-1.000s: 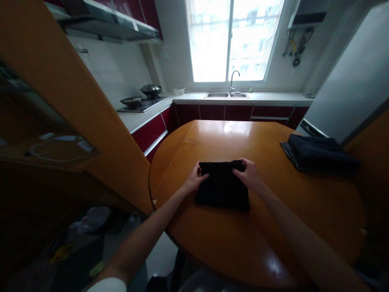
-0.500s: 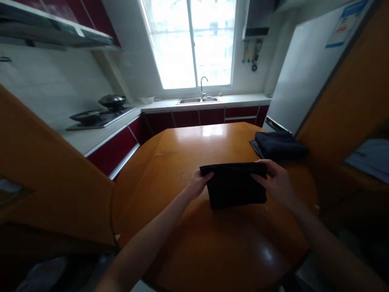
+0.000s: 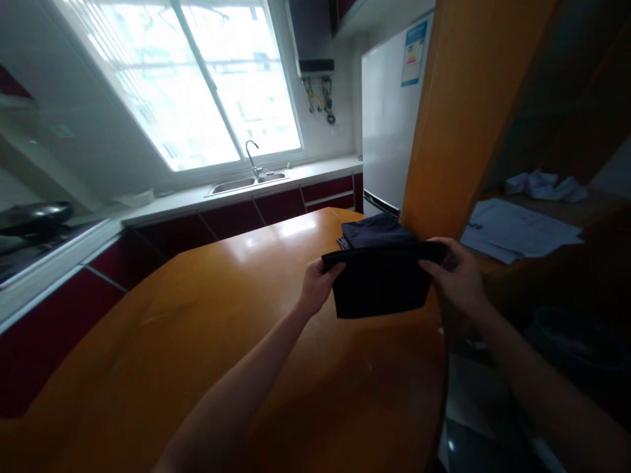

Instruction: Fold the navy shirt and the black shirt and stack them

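A folded black cloth or garment (image 3: 382, 284) hangs between my hands above the wooden table (image 3: 236, 315); its exact kind cannot be made out. My left hand (image 3: 318, 284) pinches its upper left corner, thumb in front. At the upper right corner, my right hand (image 3: 456, 276) grips it the same way. Just behind the black cloth lies a stack of folded dark blue clothes (image 3: 377, 230), its lower part hidden by the cloth.
A white fridge (image 3: 389, 125) and an orange wooden post (image 3: 463, 125) rise beyond the stack. Papers (image 3: 520, 230) lie on a shelf at the right. A sink (image 3: 246, 184) sits in the counter under the window. A basket (image 3: 576, 338) stands low at right.
My view has turned to the right. Both hands have carried the black cloth toward the folded stack, and it now overlaps the stack in view.
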The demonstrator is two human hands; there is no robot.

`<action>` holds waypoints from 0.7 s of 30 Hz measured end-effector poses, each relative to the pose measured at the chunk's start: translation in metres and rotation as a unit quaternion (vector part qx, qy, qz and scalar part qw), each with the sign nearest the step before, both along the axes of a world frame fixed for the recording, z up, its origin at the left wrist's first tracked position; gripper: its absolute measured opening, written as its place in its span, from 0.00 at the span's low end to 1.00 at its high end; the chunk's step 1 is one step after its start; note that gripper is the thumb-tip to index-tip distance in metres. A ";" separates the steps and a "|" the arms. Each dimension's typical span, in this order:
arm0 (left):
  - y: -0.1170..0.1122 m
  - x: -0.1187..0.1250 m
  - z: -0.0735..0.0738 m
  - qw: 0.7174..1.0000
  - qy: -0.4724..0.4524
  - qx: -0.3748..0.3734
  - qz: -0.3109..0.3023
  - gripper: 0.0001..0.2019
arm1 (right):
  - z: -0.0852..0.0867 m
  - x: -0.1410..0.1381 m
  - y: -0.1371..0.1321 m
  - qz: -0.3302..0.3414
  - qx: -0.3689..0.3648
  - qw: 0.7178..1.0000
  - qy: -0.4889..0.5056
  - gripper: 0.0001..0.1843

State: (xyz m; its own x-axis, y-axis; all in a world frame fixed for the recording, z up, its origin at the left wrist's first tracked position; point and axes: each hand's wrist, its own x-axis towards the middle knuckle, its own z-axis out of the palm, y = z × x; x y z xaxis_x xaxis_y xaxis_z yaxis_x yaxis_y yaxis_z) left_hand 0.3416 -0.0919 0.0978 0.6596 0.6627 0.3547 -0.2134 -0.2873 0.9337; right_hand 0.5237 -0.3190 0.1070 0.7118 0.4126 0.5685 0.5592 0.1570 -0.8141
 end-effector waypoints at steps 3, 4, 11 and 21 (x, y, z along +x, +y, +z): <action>0.004 0.038 0.017 0.998 -0.037 0.052 0.005 0.17 | 0.023 0.045 0.011 -0.014 0.016 1.000 -0.022 0.20; 0.006 0.050 0.023 0.997 -0.052 0.063 0.008 0.18 | 0.031 0.059 0.016 -0.015 0.018 0.999 -0.028 0.20; 0.041 0.126 0.042 0.993 -0.113 -0.028 -0.011 0.22 | 0.069 0.153 0.083 0.060 0.019 0.998 -0.005 0.17; 0.106 0.204 -0.019 0.956 0.100 -0.272 0.051 0.11 | 0.010 0.218 0.217 0.016 -0.278 0.934 0.226 0.09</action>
